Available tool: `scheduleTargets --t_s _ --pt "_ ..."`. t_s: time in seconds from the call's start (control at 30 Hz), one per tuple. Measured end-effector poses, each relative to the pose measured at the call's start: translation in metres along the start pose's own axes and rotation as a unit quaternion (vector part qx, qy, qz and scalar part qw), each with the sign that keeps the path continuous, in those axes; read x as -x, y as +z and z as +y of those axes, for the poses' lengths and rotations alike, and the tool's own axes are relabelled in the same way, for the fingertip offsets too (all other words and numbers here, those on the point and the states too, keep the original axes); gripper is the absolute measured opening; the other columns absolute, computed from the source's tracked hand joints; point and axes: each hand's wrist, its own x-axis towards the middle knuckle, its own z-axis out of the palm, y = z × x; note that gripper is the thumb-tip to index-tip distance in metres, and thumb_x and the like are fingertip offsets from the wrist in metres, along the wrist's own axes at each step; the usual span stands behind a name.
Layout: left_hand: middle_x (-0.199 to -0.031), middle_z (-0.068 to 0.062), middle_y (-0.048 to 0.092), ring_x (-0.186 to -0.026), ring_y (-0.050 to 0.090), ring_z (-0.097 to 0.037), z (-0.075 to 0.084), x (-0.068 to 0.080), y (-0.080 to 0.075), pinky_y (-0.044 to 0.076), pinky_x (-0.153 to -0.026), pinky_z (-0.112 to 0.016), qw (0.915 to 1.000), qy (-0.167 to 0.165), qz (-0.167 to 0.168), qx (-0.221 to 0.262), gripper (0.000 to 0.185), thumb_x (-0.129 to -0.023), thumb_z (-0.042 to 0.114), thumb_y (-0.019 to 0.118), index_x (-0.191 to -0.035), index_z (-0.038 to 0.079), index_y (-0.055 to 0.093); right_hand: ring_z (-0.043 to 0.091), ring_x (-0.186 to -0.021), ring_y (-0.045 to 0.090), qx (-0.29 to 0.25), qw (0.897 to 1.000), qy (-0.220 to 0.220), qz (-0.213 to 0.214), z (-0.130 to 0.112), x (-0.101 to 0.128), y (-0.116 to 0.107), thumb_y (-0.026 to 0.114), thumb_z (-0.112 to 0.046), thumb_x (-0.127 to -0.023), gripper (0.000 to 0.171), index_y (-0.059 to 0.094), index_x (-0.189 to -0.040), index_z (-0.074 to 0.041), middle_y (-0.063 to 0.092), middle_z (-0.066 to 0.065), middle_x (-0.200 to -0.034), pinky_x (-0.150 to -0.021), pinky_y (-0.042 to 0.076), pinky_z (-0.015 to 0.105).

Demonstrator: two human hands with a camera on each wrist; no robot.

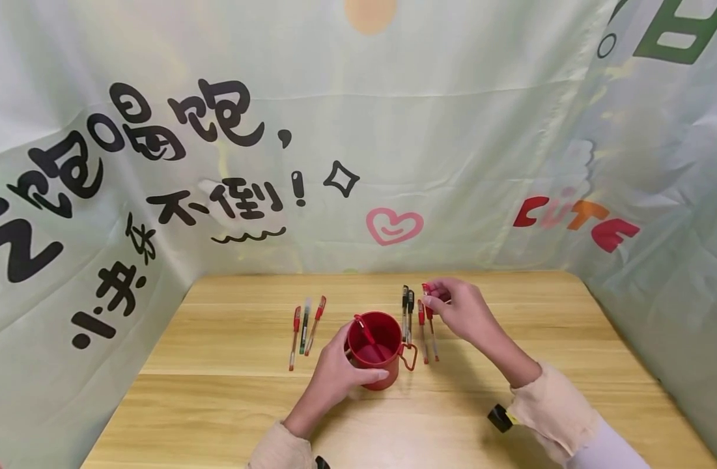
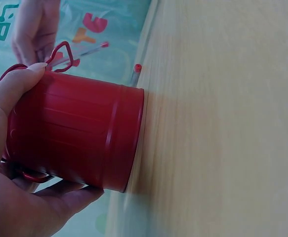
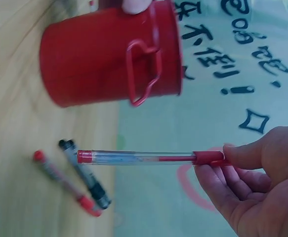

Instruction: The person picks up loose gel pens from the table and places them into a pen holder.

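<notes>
My left hand (image 1: 333, 378) holds a small red metal bucket (image 1: 383, 379), thumb on its near side and fingers around the left. The bucket stands upright on the table, with a wire handle (image 1: 409, 357) on its right. A slim red thing, apparently a pen (image 1: 370, 335), leans inside it. To the right of the bucket, my right hand (image 1: 460, 311) pinches a clear pen (image 3: 144, 157) by its red cap, thumb against fingers. In the head view this pen slants down with its red end lowest. Another red-capped pen (image 1: 423, 335) lies just left of it.
Two black-capped pens (image 1: 410, 312) lie behind the bucket's right side. On the left lie two red-capped pens (image 1: 295, 335) and a dark pen (image 1: 304, 329) between them. A printed cloth (image 1: 452, 163) hangs behind the wooden table (image 1: 217, 404).
</notes>
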Motion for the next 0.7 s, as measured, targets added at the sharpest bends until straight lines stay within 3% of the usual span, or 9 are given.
scheduleTargets --t_s 0.5,0.7 --pt "-0.138 0.008 0.063 -0.128 0.060 -0.019 0.001 0.000 -0.001 0.060 -0.094 -0.034 0.9999 0.001 -0.011 0.007 0.094 -0.069 0.040 0.097 -0.148 0.026 0.050 0.018 -0.082 0.072 -0.006 0.996 -0.079 0.040 -0.055 0.004 -0.006 0.074 -0.012 -0.096 0.015 0.072 -0.109 -0.003 0.074 0.008 -0.094 -0.072 0.059 0.027" --pt "-0.138 0.008 0.063 -0.128 0.059 -0.019 0.002 0.000 -0.001 0.061 -0.094 -0.035 0.9999 -0.002 -0.012 0.008 0.092 -0.070 0.038 0.097 -0.148 0.027 0.049 0.015 -0.080 0.071 -0.027 0.993 -0.096 0.057 -0.072 0.004 -0.005 0.075 -0.011 -0.095 0.015 0.070 -0.108 -0.005 0.073 0.007 -0.094 -0.077 0.064 0.033"
